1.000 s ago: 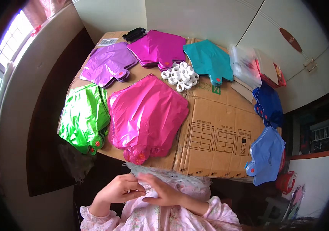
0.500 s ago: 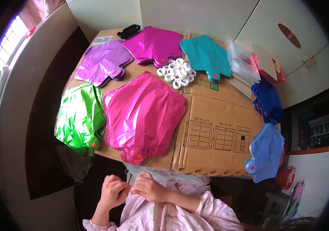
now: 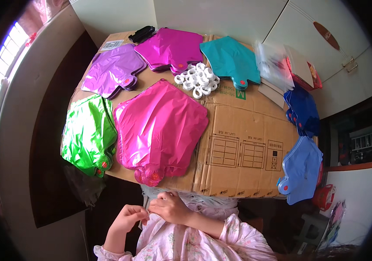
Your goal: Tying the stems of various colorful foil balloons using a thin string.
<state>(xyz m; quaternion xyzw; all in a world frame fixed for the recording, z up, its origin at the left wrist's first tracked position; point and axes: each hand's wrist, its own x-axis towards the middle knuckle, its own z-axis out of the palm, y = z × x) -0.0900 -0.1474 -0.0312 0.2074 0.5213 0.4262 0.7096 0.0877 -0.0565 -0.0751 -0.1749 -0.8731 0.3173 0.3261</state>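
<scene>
Left hand now lower, half-curled

Contents of hands unclear; left sleeve cropped.

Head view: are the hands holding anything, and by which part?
It cannot be told: the left hand and right hand are curled close together, and nothing between them shows clearly.
</scene>
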